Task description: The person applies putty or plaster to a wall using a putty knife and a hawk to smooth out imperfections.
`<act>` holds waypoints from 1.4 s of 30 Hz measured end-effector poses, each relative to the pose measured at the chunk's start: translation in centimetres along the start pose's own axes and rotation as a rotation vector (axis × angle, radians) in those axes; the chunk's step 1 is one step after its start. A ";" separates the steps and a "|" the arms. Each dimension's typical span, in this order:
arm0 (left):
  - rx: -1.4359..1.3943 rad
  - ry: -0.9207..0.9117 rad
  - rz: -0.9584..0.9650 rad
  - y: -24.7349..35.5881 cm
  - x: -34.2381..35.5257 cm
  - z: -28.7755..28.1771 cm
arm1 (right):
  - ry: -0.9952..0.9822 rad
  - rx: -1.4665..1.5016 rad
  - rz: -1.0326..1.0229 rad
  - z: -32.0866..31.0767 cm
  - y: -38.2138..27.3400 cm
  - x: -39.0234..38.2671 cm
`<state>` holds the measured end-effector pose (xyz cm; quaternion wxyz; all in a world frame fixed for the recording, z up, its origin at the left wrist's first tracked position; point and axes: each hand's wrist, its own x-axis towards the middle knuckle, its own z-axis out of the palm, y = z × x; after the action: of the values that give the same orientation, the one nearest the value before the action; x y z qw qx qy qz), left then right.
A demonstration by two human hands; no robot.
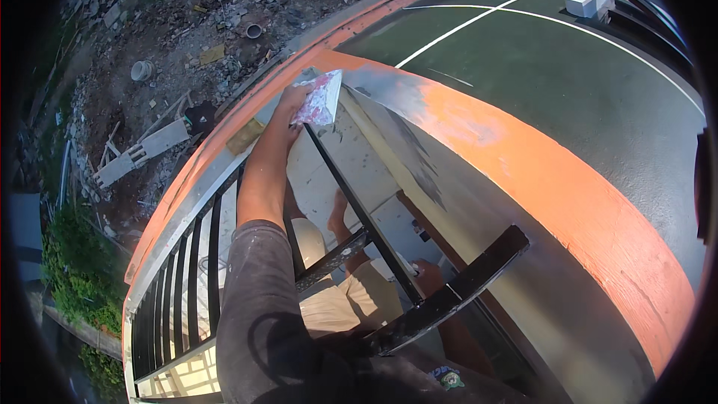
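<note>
My left arm stretches forward to the corner of the orange-topped wall. My left hand (294,107) is closed on a flat, shiny sheet-like piece (321,97), white and silver with pink smears, held against or just over the grey-patched wall corner (357,82); its exact kind does not show. Lower down, behind black metal bars (359,213), my right hand (428,278) is curled beside a pale object (389,265). The bars partly hide that hand, so what it holds cannot be made out.
A wide orange wall top (516,146) curves along my right, with a dark green court-like surface (516,52) beyond it. Black railing (187,277) runs along the left. Past the outer orange ledge (202,157) lies rubble-strewn ground (179,30), apparently lower. Bare feet show below the bars.
</note>
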<state>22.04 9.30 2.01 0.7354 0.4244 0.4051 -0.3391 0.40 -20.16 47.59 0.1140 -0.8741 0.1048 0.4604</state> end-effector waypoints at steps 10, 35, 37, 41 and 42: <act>0.078 -0.157 -0.026 3.0 -2.5 2.3 | -0.001 0.110 -0.013 -1.8 -2.9 1.5; 1.112 -0.037 0.544 17.9 -13.6 8.7 | 0.040 0.237 -0.059 -3.2 -6.4 3.1; 1.105 -0.063 0.587 18.2 -13.6 10.0 | 0.054 0.228 -0.057 -3.4 -6.7 2.9; 1.230 -0.090 0.600 15.9 -12.4 10.3 | 0.011 0.239 -0.058 -2.4 -6.7 3.2; 1.219 -0.071 0.618 15.5 -12.4 10.9 | 0.014 0.235 -0.055 -2.2 -6.5 3.1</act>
<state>32.93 7.74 21.81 0.4408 0.8475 -0.0224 -0.2947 5.72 -14.85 46.97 0.2277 -0.8604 0.1347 0.4355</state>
